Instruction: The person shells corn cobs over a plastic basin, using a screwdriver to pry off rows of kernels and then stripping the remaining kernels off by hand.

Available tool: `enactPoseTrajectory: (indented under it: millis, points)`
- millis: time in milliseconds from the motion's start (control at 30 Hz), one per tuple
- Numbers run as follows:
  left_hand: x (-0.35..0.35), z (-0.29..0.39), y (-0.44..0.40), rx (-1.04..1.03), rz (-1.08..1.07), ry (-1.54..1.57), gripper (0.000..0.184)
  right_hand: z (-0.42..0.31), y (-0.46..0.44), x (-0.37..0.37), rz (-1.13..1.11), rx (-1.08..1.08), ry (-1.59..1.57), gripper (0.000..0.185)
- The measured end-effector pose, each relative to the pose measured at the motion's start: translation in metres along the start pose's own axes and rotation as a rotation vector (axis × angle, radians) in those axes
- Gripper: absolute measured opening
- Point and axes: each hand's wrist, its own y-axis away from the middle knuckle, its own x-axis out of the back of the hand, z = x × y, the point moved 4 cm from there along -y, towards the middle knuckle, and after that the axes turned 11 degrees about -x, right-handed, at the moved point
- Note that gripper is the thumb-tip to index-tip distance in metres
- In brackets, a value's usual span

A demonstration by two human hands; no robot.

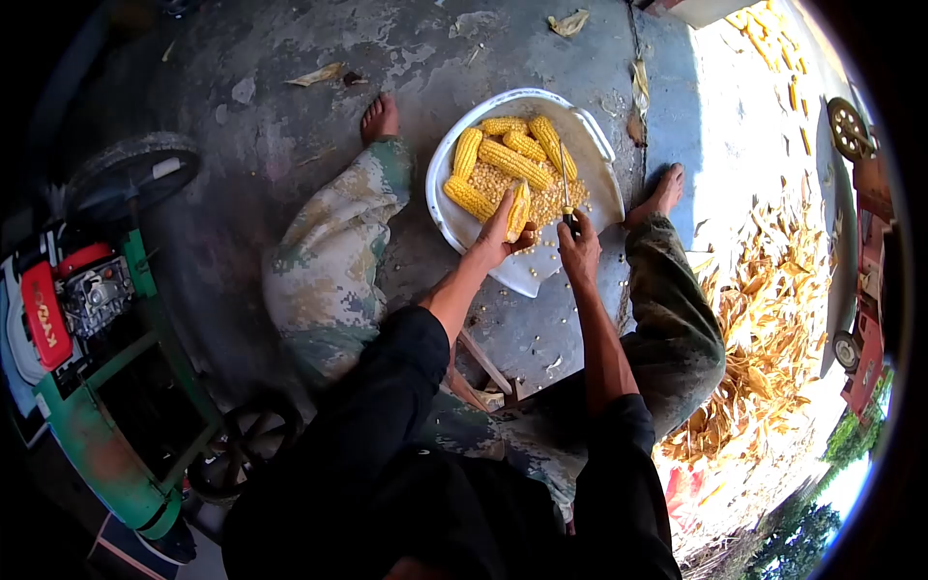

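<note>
My left hand (498, 237) is closed around a yellow corn cob (519, 211), held over the near side of a white basin (447, 217). Part of that cob hides behind my fingers. In my right hand (580, 249) is a screwdriver (567, 198) with a dark and yellow handle, its thin metal shaft pointing away from me over the basin. The shaft is apart from the held cob. Several whole corn cobs (512, 161) lie in the basin on a bed of loose kernels (491, 181). The basin's near rim looks broken.
A green machine (106, 435) with a red engine (46, 314) and wheels stands at the left. Dry husks (764, 348) are heaped in sunlight at the right, near a reddish vehicle (870, 290). My bare feet (379, 118) flank the basin. Stray kernels dot the concrete floor (261, 126).
</note>
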Motion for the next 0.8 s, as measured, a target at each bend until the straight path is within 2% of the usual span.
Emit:
enactPoseTrajectory:
  millis: [33, 100, 167, 233, 300, 333, 400, 433, 500, 567, 633, 700, 800]
  points:
    - [-0.008, 0.008, 0.007, -0.010, -0.021, -0.018, 0.062, -0.001, -0.008, -0.002, 0.041, 0.076, 0.038, 0.043]
    - [-0.022, 0.023, 0.023, -0.050, -0.055, -0.117, 0.058, 0.011, -0.024, -0.011, 0.024, 0.082, -0.057, 0.050]
    - [-0.036, 0.037, 0.036, -0.080, -0.106, -0.156, 0.054, 0.028, -0.035, -0.018, 0.131, 0.087, -0.004, 0.053]
    - [-0.045, 0.051, 0.044, -0.132, -0.114, -0.342, 0.050, 0.018, -0.032, -0.015, 0.042, -0.098, -0.178, 0.050]
    - [-0.062, 0.065, 0.052, -0.175, -0.138, -0.377, 0.049, 0.003, -0.027, -0.018, -0.245, -0.277, -0.636, 0.043]
    - [-0.073, 0.075, 0.059, -0.192, -0.182, -0.428, 0.049, -0.020, -0.021, -0.009, -0.242, -0.258, -0.638, 0.043]
    - [-0.090, 0.091, 0.070, -0.206, -0.300, -0.540, 0.049, -0.063, -0.002, 0.007, -0.556, -0.303, -0.898, 0.046]
    - [-0.099, 0.101, 0.078, -0.217, -0.306, -0.543, 0.049, -0.078, 0.003, 0.018, -0.557, -0.290, -0.900, 0.046]
    - [-0.121, 0.118, 0.097, -0.292, -0.477, -0.718, 0.048, -0.110, 0.013, 0.036, -0.660, -0.271, -0.768, 0.049]
    - [-0.133, 0.136, 0.098, -0.519, -0.613, -1.030, 0.047, -0.142, 0.027, 0.062, -0.677, -0.184, -0.671, 0.048]
    - [-0.157, 0.150, 0.141, -0.227, -0.620, -0.897, 0.049, -0.167, 0.038, 0.079, -0.681, -0.120, -0.573, 0.044]
    - [-0.168, 0.157, 0.158, -0.243, -0.614, -0.896, 0.048, -0.180, 0.042, 0.084, -0.718, -0.031, -0.618, 0.042]
    - [-0.166, 0.154, 0.154, -0.250, -0.622, -0.901, 0.045, -0.187, 0.052, 0.091, -0.730, -0.016, -0.608, 0.041]
